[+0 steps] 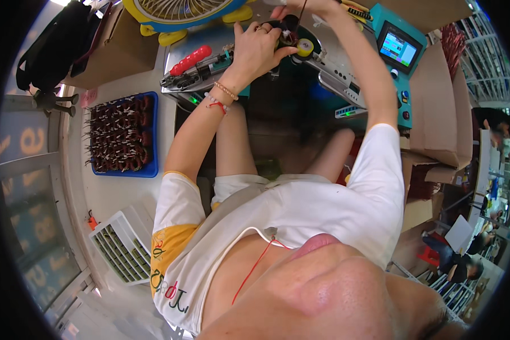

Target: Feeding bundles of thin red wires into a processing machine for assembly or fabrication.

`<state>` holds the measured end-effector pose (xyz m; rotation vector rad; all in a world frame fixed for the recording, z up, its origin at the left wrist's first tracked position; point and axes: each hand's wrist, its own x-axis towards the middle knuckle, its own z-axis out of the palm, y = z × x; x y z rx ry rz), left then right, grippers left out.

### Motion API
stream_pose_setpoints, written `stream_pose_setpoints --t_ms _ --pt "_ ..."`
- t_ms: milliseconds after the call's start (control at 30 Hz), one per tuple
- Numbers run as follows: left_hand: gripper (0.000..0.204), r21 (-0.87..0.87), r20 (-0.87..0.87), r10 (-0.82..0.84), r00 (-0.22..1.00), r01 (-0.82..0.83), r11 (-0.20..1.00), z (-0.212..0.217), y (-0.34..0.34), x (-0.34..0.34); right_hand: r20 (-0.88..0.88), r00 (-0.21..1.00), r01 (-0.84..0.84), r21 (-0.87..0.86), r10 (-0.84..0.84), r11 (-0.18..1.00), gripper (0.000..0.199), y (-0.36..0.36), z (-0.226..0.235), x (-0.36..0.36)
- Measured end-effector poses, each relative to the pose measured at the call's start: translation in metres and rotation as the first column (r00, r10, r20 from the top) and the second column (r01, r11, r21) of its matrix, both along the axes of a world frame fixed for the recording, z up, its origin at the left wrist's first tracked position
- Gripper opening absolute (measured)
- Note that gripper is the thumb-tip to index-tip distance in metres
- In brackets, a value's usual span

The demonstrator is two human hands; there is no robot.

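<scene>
I monitor the far middle of the bench through the head camera. The dark wound part (289, 38), showing reddish strands, sits between the hands, just left of the yellow roller (305, 46).

Left hand (258, 54): reaches in from the left. The fingers are loosely bent and the thumb is extended toward the roller, leaving a moderate spread. I cannot tell whether the fingertips grip the part or only rest against it.

Right hand (313, 5): lies at the far edge, partly cut off by the frame. I cannot determine how far its fingers are open or whether they have hold of anything.

I judge the step in hand to be fine positioning of the part at the roller. Recommended practice:

1. Support the part with the left fingers; apply light, even pressure.
2. Set the left thumb clear of the roller face. I read this as the main pinch risk.
3. Guide loose strands away from the roller with the right hand.
4. Check alignment before releasing either hand.

Clearances: the red-handled tool (191, 60) lies left of the left wrist; the teal control panel (403, 86) stands right of the right forearm.
</scene>
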<state>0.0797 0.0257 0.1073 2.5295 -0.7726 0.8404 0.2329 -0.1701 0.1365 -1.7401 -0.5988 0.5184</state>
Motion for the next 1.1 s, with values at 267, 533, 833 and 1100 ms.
stream_pose_setpoints --t_ms 267,533,833,1100 --pt "0.046 0.09 0.096 0.029 0.995 -0.037 0.995 0.002 0.014 -0.002 0.34 0.94 0.024 -0.102 0.012 0.994 0.026 -0.034 0.065 -0.174" --pt "0.05 0.101 0.029 -0.043 0.999 0.04 0.994 0.014 0.007 -0.003 -0.308 0.904 0.376 0.24 -0.297 0.895 0.019 0.031 -0.126 -0.226" --pt "0.047 0.08 0.038 -0.039 0.999 0.036 0.996 0.008 0.01 0.003 -0.721 0.674 0.731 0.617 -0.161 0.294 0.015 0.092 -0.154 -0.171" --pt "0.046 0.11 -0.048 -0.028 0.998 0.033 0.993 0.018 0.004 -0.003 -0.755 0.655 0.697 0.617 0.026 0.365 0.026 0.094 -0.174 -0.14"
